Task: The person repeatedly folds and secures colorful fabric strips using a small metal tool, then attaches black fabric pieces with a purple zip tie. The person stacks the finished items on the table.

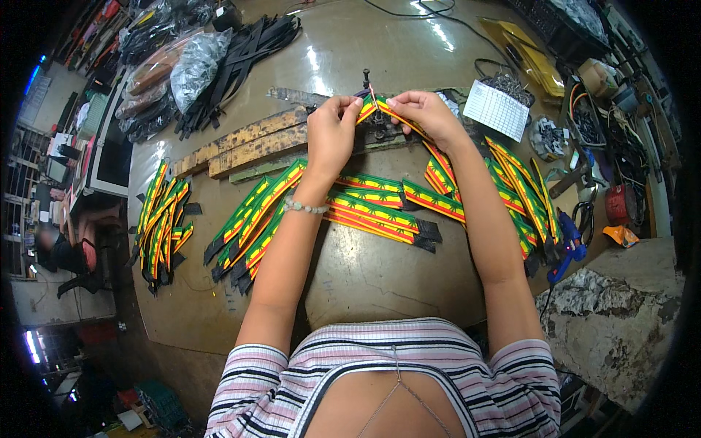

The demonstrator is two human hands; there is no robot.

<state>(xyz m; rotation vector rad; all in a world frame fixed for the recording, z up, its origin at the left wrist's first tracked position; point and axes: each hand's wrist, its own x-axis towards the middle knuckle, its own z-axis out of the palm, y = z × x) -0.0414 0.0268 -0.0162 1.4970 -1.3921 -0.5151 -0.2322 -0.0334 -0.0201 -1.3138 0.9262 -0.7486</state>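
Brown worktable (383, 288) fills my view, with green, yellow and red straps (376, 215) spread over its near part. Beyond them I watch the left hand (332, 139) and right hand (432, 120), each with thumb and fingers pinched together on one striped band (368, 111), bent between them beside a black metal post (366, 77). Farther off lie black strips (244, 62).

I read both limbs extended forward, converging at upper centre. Left forearm (283, 270) slants up and inward; left hand (334, 137) is in a thumb-and-finger pinch, back of hand outward. Right forearm (488, 219) leans inward from the opposite side; I log right hand (431, 118) likewise pinching, back of hand upward. The two pinches sit near each other, apart.
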